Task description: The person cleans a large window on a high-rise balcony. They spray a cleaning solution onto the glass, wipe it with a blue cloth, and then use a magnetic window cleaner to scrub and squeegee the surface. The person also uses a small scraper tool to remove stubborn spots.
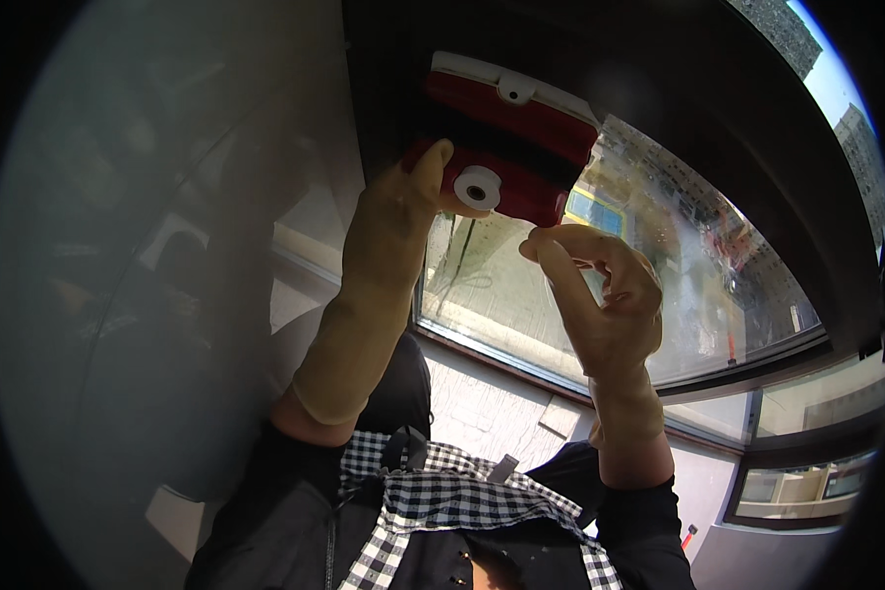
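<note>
A red window cleaner (520, 122) with a white edge strip and a round white knob (477, 188) is held up in front of me, tilted, with a dark band across its middle. Gripping its lower left end is my left hand (405, 195), in a beige rubber glove, thumb on the knob side. My right hand (605, 284), gloved the same way, is just below the cleaner's lower right corner. Its thumb and forefinger tips come together there; whether they pinch something thin or touch the corner is unclear.
Behind my hands is a window pane (509, 280) in a dark frame (745, 376), with buildings and ground far below outside. A pale sill or wall (479, 391) runs under it. A dim reflective panel (155, 258) stands close on my left. I wear a checked apron (457, 501).
</note>
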The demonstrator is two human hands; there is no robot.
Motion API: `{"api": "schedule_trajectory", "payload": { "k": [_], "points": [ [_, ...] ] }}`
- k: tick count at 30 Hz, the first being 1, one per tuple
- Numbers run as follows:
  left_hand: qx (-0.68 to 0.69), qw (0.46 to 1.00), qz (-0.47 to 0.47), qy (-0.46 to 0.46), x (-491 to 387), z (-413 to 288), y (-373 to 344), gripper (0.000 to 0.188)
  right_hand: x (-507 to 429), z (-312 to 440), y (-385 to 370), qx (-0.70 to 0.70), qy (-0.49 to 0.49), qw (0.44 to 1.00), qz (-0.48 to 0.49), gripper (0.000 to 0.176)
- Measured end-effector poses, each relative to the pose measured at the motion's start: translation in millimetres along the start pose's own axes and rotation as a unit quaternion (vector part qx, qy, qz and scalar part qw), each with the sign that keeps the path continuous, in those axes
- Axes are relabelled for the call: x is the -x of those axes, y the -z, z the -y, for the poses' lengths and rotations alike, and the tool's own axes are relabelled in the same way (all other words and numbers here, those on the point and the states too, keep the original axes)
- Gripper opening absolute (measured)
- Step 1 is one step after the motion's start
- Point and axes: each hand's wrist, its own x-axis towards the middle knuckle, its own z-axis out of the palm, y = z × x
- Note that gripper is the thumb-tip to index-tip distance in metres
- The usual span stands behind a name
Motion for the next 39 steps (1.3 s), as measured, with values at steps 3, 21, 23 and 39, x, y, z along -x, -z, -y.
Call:
{"api": "schedule_trajectory", "payload": {
  "k": [3, 21, 23, 39],
  "points": [
    [0.034, 0.999, -0.002, 0.023, 7, 8, -7, 0.028, -17, 6, -3, 0.21, 0.279, 0.931, -0.105, 0.033],
    [-0.147, 0.985, -0.067, -0.066, 16, -31, -34, 0.022, -13, -83, -102, 0.262, 0.233, 0.864, -0.361, 0.04],
    [-0.175, 0.975, -0.072, -0.119, 2, -42, -26, 0.023, -24, -74, -116, 0.212, 0.223, 0.868, -0.389, 0.055],
    [-0.289, 0.937, -0.136, -0.144, 40, 41, -65, 0.049, -47, -47, -74, 0.308, 0.375, 0.84, -0.241, 0.064]
  ]
}}
